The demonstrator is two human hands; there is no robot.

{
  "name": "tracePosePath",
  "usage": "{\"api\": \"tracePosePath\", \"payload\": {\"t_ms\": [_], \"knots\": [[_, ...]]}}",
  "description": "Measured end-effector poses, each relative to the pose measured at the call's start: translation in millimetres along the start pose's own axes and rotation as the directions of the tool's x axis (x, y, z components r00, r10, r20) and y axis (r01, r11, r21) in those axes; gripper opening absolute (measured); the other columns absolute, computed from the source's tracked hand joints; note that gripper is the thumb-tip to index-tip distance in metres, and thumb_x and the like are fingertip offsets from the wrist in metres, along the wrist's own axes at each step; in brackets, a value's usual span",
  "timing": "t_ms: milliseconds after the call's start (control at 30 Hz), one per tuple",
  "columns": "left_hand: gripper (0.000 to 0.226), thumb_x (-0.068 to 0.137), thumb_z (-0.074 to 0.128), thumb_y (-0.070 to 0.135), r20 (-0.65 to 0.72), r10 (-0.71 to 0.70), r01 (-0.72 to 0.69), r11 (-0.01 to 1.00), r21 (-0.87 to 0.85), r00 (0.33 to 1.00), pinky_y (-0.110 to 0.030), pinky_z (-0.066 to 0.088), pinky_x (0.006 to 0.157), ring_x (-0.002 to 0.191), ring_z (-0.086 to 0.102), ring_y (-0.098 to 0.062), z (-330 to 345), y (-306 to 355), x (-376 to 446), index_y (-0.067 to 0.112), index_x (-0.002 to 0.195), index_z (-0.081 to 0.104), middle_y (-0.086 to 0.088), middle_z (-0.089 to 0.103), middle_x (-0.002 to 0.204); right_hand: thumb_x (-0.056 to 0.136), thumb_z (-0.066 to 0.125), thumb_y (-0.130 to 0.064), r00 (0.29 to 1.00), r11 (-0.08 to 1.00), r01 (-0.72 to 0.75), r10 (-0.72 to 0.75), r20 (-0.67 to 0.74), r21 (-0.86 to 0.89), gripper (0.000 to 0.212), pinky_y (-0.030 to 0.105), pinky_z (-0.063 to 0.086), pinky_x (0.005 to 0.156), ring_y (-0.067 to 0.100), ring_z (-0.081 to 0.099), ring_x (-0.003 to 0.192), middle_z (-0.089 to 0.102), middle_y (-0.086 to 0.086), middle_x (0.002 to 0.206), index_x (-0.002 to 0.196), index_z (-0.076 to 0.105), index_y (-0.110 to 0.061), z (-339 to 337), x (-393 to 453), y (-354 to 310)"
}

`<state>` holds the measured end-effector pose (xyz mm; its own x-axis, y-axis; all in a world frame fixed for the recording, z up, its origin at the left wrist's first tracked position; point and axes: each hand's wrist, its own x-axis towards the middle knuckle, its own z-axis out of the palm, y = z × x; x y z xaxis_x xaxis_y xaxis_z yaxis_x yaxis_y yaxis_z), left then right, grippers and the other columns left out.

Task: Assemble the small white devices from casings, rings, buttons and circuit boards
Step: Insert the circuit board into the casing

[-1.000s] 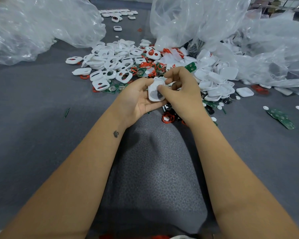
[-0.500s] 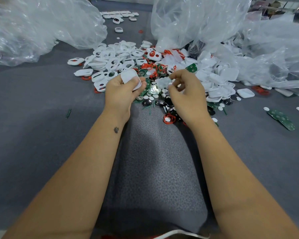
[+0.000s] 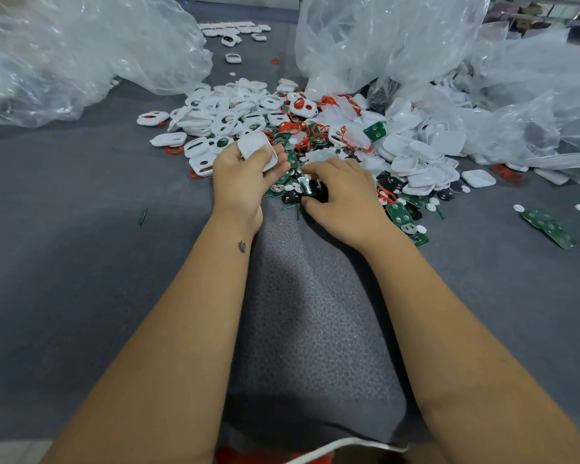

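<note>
Gripping a white casing in my left hand, I hold it above the heap of parts on the grey surface. Clear plastic bags crowd behind. My right hand has dropped from mid-air onto dark buttons and green circuit boards, fingers curled; I cannot tell what it holds. No writing is readable.

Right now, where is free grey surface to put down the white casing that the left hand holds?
Bare grey mat lies left of the left hand, below the clear plastic bag. Ahead, the heap of white casings, red rings and green boards is crowded.
</note>
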<state>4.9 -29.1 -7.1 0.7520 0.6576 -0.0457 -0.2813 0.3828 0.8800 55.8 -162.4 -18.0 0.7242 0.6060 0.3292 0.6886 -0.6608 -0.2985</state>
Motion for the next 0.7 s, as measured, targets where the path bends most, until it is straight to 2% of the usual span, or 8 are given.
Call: {"api": "tracePosePath", "payload": {"t_ms": [100, 267, 333, 400, 467, 533, 600, 700], "knots": [[0.016, 0.096, 0.05, -0.005, 0.011, 0.015, -0.016, 0.999, 0.046, 1.0, -0.022, 0.057, 0.066, 0.07, 0.066, -0.013, 1, -1, -1, 0.006, 0.09, 0.06, -0.01, 0.065, 0.084, 0.084, 0.059, -0.034, 0.997, 0.997, -0.069, 0.07, 0.022, -0.018, 0.047, 0.034, 0.025, 0.096, 0.024, 0.041, 0.121, 0.055, -0.002, 0.129, 0.129, 0.057, -0.024, 0, 2, 0], [0.013, 0.096, 0.051, -0.005, 0.027, 0.027, -0.029, 0.996, 0.079, 0.999, -0.021, 0.057, 0.067, 0.072, 0.066, -0.013, 1, -3, -2, 0.005, 0.095, 0.059, -0.011, 0.066, 0.085, 0.088, 0.057, -0.021, 0.996, 0.997, -0.067, 0.069, -0.055, 0.043, 0.02, 0.037, 0.044, 0.086, 0.03, 0.057, 0.097, 0.069, 0.006, 0.096, 0.096, 0.074, -0.014, -5, 4, -1], [0.012, 0.095, 0.051, -0.005, 0.026, 0.025, -0.026, 0.998, 0.06, 0.999, -0.021, 0.057, 0.068, 0.073, 0.066, -0.014, 1, -3, -2, 0.004, 0.095, 0.06, -0.011, 0.066, 0.086, 0.089, 0.058, -0.019, 0.991, 0.994, -0.061, 0.071, -0.117, 0.088, 0.023, 0.039, 0.044, 0.074, 0.028, 0.055, 0.081, 0.061, 0.008, 0.074, 0.072, 0.064, -0.004, -8, 4, -1], [0.014, 0.094, 0.052, -0.006, 0.015, 0.002, -0.002, 1.0, -0.002, 1.0, -0.022, 0.057, 0.068, 0.074, 0.067, -0.015, 2, -2, -1, 0.003, 0.091, 0.061, -0.011, 0.067, 0.084, 0.088, 0.062, -0.018, 0.972, 0.961, -0.072, 0.127, -0.196, 0.267, 0.034, 0.034, 0.036, 0.064, 0.02, 0.047, 0.07, 0.047, 0.0, 0.062, 0.058, 0.049, -0.009, -11, 2, 0], [0.014, 0.094, 0.051, -0.007, 0.033, -0.043, 0.046, 0.995, -0.092, 0.999, -0.023, 0.057, 0.069, 0.077, 0.068, -0.017, 6, -3, -3, 0.002, 0.088, 0.061, -0.012, 0.067, 0.084, 0.089, 0.064, -0.016, 0.95, 0.803, -0.104, 0.255, -0.18, 0.587, 0.029, 0.03, 0.036, 0.063, 0.01, 0.046, 0.064, 0.053, -0.006, 0.06, 0.06, 0.058, -0.016, -18, 0, -2], [0.016, 0.094, 0.05, -0.008, 0.066, -0.072, 0.08, 0.988, -0.134, 0.995, -0.026, 0.058, 0.072, 0.079, 0.068, -0.018, 11, -5, -6, 0.001, 0.087, 0.061, -0.013, 0.066, 0.084, 0.088, 0.066, -0.01, 0.937, 0.587, -0.102, 0.328, -0.121, 0.803, 0.013, 0.031, 0.047, 0.07, 0.01, 0.054, 0.07, 0.064, 0.001, 0.072, 0.082, 0.071, -0.02, -23, -1, -5], [0.018, 0.094, 0.048, -0.008, 0.078, -0.09, 0.101, 0.982, -0.159, 0.993, -0.029, 0.059, 0.073, 0.077, 0.068, -0.019, 15, -7, -10, 0.002, 0.084, 0.06, -0.011, 0.067, 0.079, 0.088, 0.064, 0.0, 0.934, 0.457, -0.087, 0.347, -0.088, 0.885, 0.023, 0.028, 0.049, 0.071, 0.016, 0.056, 0.07, 0.056, 0.008, 0.072, 0.098, 0.069, -0.02, -26, -1, -5], [0.019, 0.094, 0.049, -0.007, 0.089, -0.123, 0.14, 0.968, -0.207, 0.988, -0.031, 0.06, 0.07, 0.074, 0.067, -0.021, 18, -7, -13, 0.002, 0.08, 0.057, -0.01, 0.066, 0.075, 0.088, 0.06, 0.007, 0.94, 0.382, -0.066, 0.334, -0.071, 0.922, 0.029, 0.02, 0.049, 0.066, 0.012, 0.059, 0.064, 0.051, 0.008, 0.066, 0.106, 0.066, -0.016, -27, 0, -4]]}}
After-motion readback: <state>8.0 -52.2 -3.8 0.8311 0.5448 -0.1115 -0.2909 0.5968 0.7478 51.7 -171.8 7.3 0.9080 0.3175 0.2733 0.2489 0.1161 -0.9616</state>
